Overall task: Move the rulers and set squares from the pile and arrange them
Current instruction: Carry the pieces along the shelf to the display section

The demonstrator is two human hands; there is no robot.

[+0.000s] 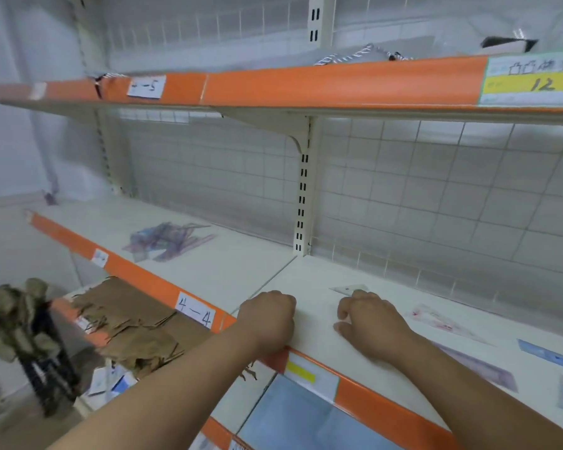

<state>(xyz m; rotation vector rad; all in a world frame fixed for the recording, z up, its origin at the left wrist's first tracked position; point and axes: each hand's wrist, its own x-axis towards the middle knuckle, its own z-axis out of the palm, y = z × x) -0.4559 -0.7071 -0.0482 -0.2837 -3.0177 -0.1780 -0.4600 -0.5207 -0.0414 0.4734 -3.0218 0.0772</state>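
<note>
Since the pile (168, 240) of rulers and set squares lies well off to the left on the shelf (241, 274), sorted pieces go to the right: a packaged set square (442, 321) and a blue ruler (550, 355), spaced apart so each shows. Left hand (268, 318): fingers curled under, nothing in it, braced at the shelf edge. Right hand (368, 323): curled too, at the near edge of a clear set square (350, 289); grip or mere touch, cannot tell. Likely nudging it into line.

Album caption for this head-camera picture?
Left hand and right hand rest curled on white orange-edged shelf; clear set square beyond, ruler pile far left.
</note>
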